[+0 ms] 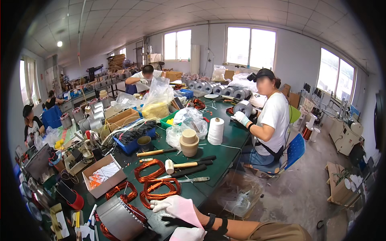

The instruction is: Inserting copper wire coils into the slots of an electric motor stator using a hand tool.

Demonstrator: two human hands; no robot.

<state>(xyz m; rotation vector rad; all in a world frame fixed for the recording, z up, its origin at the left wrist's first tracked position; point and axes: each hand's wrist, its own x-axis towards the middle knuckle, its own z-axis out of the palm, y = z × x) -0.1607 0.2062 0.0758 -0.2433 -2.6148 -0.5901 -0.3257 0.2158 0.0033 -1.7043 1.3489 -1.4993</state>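
My right hand, in a white and pink glove, lies flat with fingers apart on the green table, touching nothing but the tabletop. It rests just below a loop of copper wire coil. A black strap circles that wrist. My left hand, also gloved, shows only partly at the bottom edge, and its grip is hidden. Left of both hands lies a grey metal stator with copper windings. Two more copper coils lie further up the table.
A white-headed mallet, black-handled tools and a blade lie beyond the coils. A cardboard box, a blue bin, tape rolls and a white thread cone stand behind. A seated co-worker works at the right edge.
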